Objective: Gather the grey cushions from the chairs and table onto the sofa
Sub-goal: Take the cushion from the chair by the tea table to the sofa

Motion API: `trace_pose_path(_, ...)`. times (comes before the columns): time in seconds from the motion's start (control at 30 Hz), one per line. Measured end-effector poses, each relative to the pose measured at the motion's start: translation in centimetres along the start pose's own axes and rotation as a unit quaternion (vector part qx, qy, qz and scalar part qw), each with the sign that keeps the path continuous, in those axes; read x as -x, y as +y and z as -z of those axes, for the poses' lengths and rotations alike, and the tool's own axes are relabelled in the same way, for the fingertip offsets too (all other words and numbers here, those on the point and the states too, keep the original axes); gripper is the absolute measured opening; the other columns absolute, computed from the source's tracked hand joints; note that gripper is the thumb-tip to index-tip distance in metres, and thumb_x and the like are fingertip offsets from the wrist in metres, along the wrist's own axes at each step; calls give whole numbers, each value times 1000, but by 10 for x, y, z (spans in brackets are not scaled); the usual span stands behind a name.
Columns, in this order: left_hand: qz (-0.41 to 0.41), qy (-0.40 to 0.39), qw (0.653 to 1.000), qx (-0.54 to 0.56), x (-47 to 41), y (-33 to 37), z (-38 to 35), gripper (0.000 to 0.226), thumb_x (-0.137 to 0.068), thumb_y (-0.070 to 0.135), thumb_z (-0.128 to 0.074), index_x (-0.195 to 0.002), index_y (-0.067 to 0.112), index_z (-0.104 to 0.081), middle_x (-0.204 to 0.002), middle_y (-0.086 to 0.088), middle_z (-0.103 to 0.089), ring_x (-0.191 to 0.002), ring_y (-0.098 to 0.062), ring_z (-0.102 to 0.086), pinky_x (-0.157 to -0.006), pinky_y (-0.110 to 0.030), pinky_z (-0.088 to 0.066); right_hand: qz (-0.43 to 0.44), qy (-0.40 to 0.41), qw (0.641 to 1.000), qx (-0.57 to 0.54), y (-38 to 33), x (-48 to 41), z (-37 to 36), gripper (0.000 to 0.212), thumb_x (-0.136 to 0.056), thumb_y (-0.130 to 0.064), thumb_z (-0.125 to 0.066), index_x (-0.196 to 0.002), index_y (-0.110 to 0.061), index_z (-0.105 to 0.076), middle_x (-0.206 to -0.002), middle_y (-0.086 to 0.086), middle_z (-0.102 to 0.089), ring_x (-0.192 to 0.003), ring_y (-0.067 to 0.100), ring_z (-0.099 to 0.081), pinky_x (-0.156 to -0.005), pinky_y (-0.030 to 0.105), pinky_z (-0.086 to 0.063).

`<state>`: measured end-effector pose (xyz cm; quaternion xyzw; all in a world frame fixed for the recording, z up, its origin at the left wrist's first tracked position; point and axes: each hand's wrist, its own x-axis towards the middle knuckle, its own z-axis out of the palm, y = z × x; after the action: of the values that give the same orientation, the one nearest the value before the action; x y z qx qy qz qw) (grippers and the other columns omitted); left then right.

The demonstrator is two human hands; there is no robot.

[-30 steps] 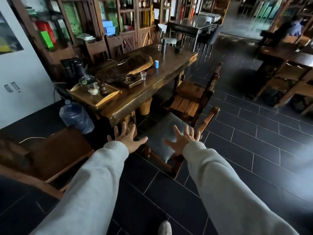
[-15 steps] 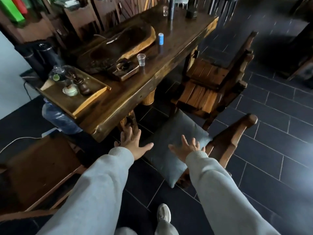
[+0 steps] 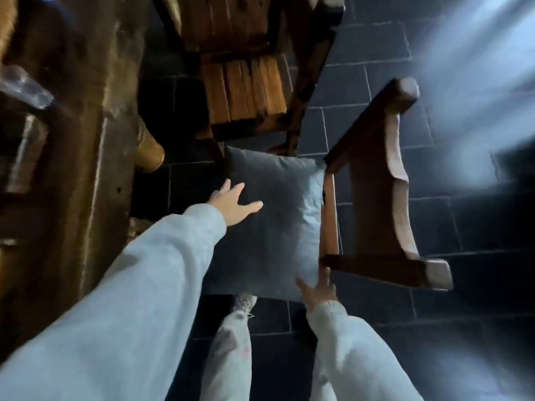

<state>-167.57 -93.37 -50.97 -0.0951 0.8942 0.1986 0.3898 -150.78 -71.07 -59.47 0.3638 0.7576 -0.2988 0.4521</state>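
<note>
A grey cushion lies flat on the seat of a wooden chair, seen from straight above. My left hand hovers over the cushion's left edge, fingers spread, holding nothing. My right hand is at the cushion's near right corner, by the chair's armrest, fingers apart; whether it touches the fabric I cannot tell. Both arms wear light grey sleeves. No sofa is in view.
A long dark wooden table runs down the left side. A second wooden chair with a bare slatted seat stands beyond the cushion. The floor is dark tile. My leg and shoe show below the cushion. The right side is blurred.
The view has tilted down and closed in on the chair. Both hands have moved forward over the cushion, the left to its left edge, the right to its near right corner.
</note>
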Motion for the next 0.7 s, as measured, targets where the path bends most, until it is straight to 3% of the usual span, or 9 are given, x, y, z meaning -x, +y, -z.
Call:
trace_pose_path(0.07,-44,-14,996,-70,-52,4,10,87,-93,67,-51,-162,27,-15,-171,-3,4,-156,-35,-6,-122,-53,-18,-69,16,993,-94,6,-16,-24,100,-98,-63,-53,-166,-24,9,-172,19,-17,-154,42,-26,-122,56,-24)
trace_pose_path(0.13,-82,-12,987,-140,-102,10,18,89,-93,67,-51,-162,25,-16,-171,-6,1,-155,-36,-9,-122,-52,-19,-122,16,975,-186,13,-30,-51,103,-99,-59,-57,-166,-18,9,-170,19,-23,-154,40,-27,-121,49,-21)
trace_pose_path(0.23,-116,-1,974,-192,-172,22,23,93,-90,71,-52,-162,25,-15,-171,-8,-2,-155,-37,-11,-123,-51,-19,-149,2,916,-373,19,-54,-98,114,-96,-47,-69,-164,-19,18,-167,19,-30,-151,40,-33,-121,44,-27)
trace_pose_path(0.3,-122,10,969,-214,-212,27,21,96,-87,75,-51,-162,25,-16,-171,-9,-4,-154,-38,-14,-122,-53,-21,-150,-4,881,-448,20,-72,-123,121,-93,-42,-74,-162,-25,24,-166,16,-32,-148,41,-38,-119,52,-35)
trace_pose_path(0.4,-130,2,965,-230,-260,42,7,101,-84,78,-51,-161,22,-18,-170,-10,-9,-154,-37,-15,-121,-55,-22,-142,-3,834,-534,20,-92,-144,139,-81,-44,-85,-157,-37,32,-160,9,-38,-142,38,-45,-113,58,-42)
trace_pose_path(0.47,-143,-7,964,-223,-284,51,-8,103,-83,77,-55,-161,19,-20,-169,-12,-15,-154,-34,-17,-122,-53,-21,-130,10,804,-581,24,-102,-150,160,-59,-54,-93,-152,-44,37,-153,3,-40,-144,33,-44,-116,57,-40)
trace_pose_path(0.53,-149,-2,968,-203,-299,54,-21,101,-83,74,-59,-159,17,-27,-164,-14,-31,-149,-34,-31,-119,-48,-29,-122,30,778,-616,31,-114,-156,174,-41,-54,-98,-149,-47,39,-156,-1,-37,-146,27,-42,-119,54,-38)
trace_pose_path(0.7,-141,28,978,-152,-281,51,-33,98,-68,85,-63,-144,24,-48,-141,-12,-55,-126,-38,-54,-104,-54,-46,-121,53,741,-659,38,-121,-166,180,-33,-42,-102,-152,-48,33,-157,6,-43,-139,31,-52,-118,54,-41)
